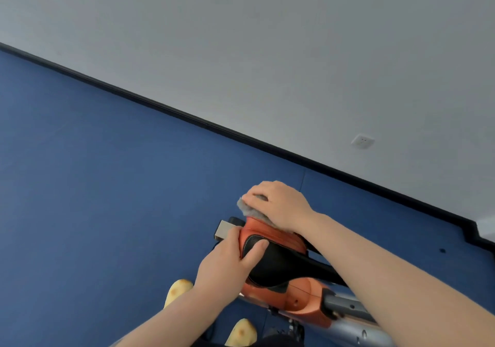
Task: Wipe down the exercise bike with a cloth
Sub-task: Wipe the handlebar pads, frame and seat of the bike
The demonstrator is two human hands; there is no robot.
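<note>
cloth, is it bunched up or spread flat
Bunched up: the grey cloth sits crumpled under the right hand, which presses it on the saddle.

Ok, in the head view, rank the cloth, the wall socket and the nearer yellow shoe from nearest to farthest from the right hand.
1. Cloth: under the right hand, on the saddle's far end.
2. Wall socket: up and right, on the wall.
3. Nearer yellow shoe: at the bottom edge, on the floor.
</note>
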